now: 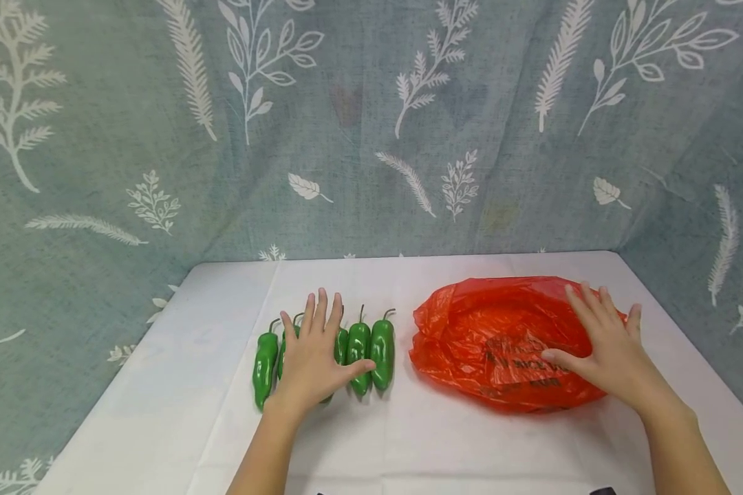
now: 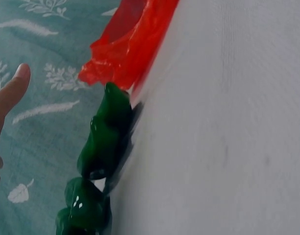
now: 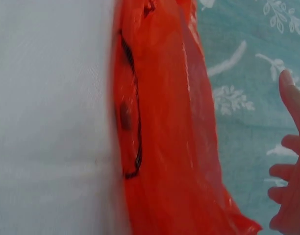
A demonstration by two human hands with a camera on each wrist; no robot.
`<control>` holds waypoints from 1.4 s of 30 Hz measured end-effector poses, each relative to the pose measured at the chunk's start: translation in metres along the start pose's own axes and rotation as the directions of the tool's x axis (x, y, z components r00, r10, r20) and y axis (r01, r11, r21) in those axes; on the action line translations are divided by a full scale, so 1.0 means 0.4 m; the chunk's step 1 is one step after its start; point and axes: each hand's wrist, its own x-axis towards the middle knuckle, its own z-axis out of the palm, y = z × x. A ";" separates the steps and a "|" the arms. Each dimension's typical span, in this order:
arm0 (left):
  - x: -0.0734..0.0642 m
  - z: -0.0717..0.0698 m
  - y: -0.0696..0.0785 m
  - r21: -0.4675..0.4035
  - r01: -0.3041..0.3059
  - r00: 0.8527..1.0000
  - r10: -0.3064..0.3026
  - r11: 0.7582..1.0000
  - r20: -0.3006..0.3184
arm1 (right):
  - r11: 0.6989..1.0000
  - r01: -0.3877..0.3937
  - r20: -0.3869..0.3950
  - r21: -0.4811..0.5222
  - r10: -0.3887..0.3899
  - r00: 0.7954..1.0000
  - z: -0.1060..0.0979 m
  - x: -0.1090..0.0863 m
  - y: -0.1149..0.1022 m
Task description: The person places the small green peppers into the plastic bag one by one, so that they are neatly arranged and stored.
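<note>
Several glossy green chili peppers with thin stems lie side by side in a row on the white-covered table. My left hand is spread above the row, fingers straight and thumb out, covering some peppers in the head view. To the right lies a crumpled red plastic bag with dark print and its mouth held wide. Over the bag's right side, my right hand is spread too, fingers pointing away. Neither hand holds anything. In the left wrist view the peppers line up toward the bag.
A white cloth covers the table. Behind it and at both sides hangs a grey-green curtain with white leaf patterns. A small dark object shows at the bottom edge of the head view.
</note>
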 end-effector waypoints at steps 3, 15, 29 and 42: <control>-0.010 -0.005 -0.017 -0.019 0.021 1.000 -0.021 1.000 -0.001 | 0.998 0.036 -0.029 0.044 -0.035 0.999 0.003 -0.001 0.016; -0.042 -0.001 -0.086 -0.129 0.018 0.995 -0.030 0.991 -0.093 | 0.993 0.044 -0.139 0.113 -0.028 0.990 0.010 -0.015 0.082; -0.059 0.016 -0.205 -0.378 0.022 0.986 -0.083 0.925 -0.147 | 0.889 -0.237 -0.009 0.391 0.262 0.965 0.000 -0.052 0.143; -0.087 0.033 -0.291 -0.582 0.301 0.950 -0.292 0.755 0.112 | 0.812 -0.342 0.026 0.474 0.375 0.927 0.033 -0.069 0.184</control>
